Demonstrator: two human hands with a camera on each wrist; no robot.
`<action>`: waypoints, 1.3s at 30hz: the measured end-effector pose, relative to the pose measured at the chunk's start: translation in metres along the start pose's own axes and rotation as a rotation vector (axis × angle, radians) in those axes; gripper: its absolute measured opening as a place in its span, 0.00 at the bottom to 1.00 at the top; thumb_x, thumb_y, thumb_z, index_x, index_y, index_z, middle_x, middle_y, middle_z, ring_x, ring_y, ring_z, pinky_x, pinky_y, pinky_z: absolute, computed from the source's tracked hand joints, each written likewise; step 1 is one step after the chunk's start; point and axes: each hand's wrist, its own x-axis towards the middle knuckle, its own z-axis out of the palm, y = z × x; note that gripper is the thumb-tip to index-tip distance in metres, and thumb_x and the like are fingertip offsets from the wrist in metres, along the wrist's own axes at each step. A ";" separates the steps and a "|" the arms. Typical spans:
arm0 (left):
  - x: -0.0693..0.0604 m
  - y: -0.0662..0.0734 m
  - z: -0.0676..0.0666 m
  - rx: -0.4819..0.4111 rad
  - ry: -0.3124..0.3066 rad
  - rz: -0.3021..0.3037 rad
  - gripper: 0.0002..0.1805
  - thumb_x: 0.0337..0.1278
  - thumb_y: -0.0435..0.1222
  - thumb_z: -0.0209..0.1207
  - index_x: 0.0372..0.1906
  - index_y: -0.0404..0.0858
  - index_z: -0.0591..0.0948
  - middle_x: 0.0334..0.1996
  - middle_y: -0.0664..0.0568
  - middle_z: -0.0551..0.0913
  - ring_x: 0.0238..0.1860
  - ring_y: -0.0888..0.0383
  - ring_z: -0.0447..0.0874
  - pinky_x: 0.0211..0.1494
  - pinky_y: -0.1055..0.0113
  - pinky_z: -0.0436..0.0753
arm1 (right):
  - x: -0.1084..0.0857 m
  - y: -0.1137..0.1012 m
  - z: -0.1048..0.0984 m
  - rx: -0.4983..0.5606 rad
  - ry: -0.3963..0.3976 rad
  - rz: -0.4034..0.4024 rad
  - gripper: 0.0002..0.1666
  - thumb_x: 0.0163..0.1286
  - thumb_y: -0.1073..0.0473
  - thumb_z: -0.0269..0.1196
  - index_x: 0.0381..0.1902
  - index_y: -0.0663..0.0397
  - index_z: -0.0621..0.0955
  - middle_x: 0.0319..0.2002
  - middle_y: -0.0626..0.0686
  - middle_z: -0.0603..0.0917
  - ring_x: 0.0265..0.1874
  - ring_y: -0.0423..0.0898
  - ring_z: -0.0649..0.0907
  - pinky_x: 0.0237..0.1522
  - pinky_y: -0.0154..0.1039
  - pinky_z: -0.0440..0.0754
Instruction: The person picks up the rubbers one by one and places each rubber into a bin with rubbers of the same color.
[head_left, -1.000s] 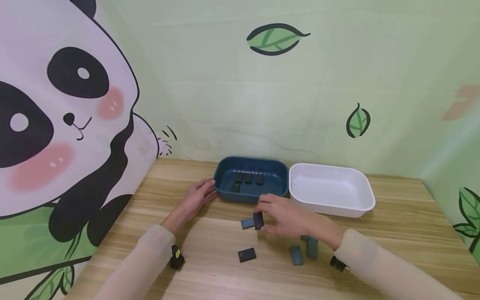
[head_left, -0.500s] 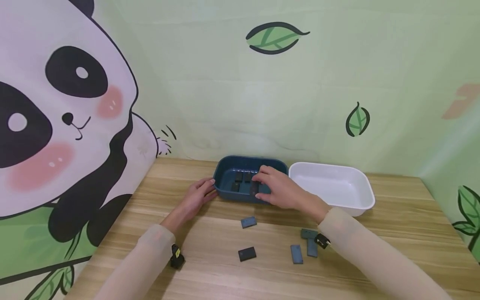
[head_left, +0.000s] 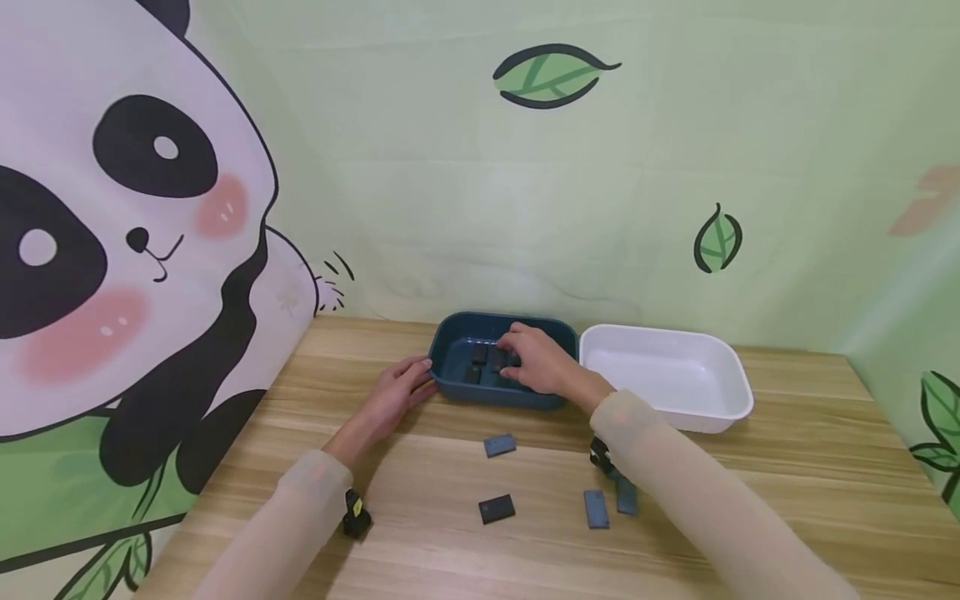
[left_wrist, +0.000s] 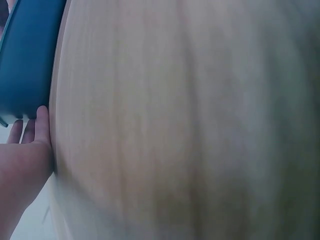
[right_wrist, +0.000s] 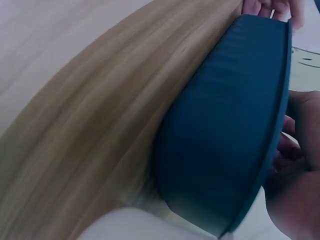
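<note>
My right hand (head_left: 542, 360) reaches down into the dark blue bin (head_left: 480, 393). Its thumb and fingers pinch a small black rectangular block (head_left: 499, 362), partly covered by the fingertips. Beside it on the bin floor lie further black blocks (head_left: 479, 353), some hidden by the hand. In the right wrist view, the bin's side wall (right_wrist: 225, 115) hides most of what the fingers hold. My left hand (head_left: 393, 392) rests with extended fingers against the bin's left end; the left wrist view shows those fingers (left_wrist: 43, 125) touching the outer wall.
A white bin (head_left: 663, 417) stands right beside the blue one. On the wooden table in front lie a blue block (head_left: 499, 445), a black block (head_left: 497, 508), another blue block (head_left: 596, 509) and a grey-blue block (head_left: 627, 497) partly under the right forearm. A panda-print cloth (head_left: 420, 208) hangs behind.
My right hand lifted a black block from the table, carried it up over the rim and lowered it into the blue bin. The left hand stayed at the bin's end.
</note>
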 end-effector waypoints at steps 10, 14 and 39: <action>-0.001 -0.002 -0.001 0.002 -0.018 0.011 0.30 0.85 0.39 0.52 0.75 0.21 0.64 0.75 0.30 0.67 0.77 0.41 0.68 0.75 0.52 0.75 | 0.014 0.000 0.014 0.048 -0.096 0.096 0.21 0.69 0.59 0.75 0.56 0.64 0.86 0.47 0.58 0.87 0.47 0.51 0.86 0.56 0.46 0.86; -0.002 -0.002 0.000 0.003 -0.016 0.015 0.30 0.85 0.39 0.52 0.75 0.21 0.64 0.75 0.30 0.67 0.76 0.41 0.68 0.75 0.53 0.76 | 0.015 0.000 0.018 0.068 -0.135 0.149 0.20 0.71 0.59 0.74 0.57 0.62 0.86 0.49 0.58 0.89 0.49 0.50 0.86 0.59 0.46 0.86; 0.000 -0.002 -0.001 0.008 -0.008 0.013 0.29 0.85 0.39 0.52 0.75 0.22 0.66 0.74 0.31 0.69 0.76 0.42 0.70 0.74 0.54 0.76 | 0.017 0.001 0.021 0.108 -0.159 0.206 0.19 0.71 0.60 0.73 0.57 0.60 0.86 0.50 0.57 0.89 0.49 0.50 0.86 0.61 0.47 0.85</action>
